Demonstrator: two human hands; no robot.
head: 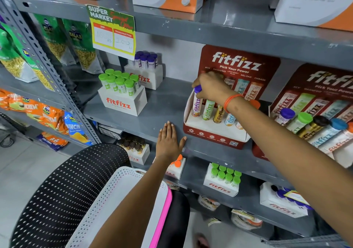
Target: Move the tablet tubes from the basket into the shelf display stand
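Note:
A red and white fitfizz display stand [214,135] sits on the grey middle shelf [168,102]. Several tablet tubes stand in its slots. My right hand [212,87] is shut on the purple cap of the leftmost tube [196,104], which stands upright in the stand's left slot. Beside it stand a green-labelled tube [208,109], a gold one [219,113] and a blue one [229,119]. My left hand [169,141] lies flat and open on the shelf's front edge, left of the stand. The white and pink basket [122,200] is below, under my left forearm.
A second fitfizz stand [313,127] with tubes stands to the right. White boxes of green-capped [122,94] and purple-capped tubes [145,69] stand at the left of the shelf. A black perforated chair back [63,190] is at lower left. Snack bags fill the left rack.

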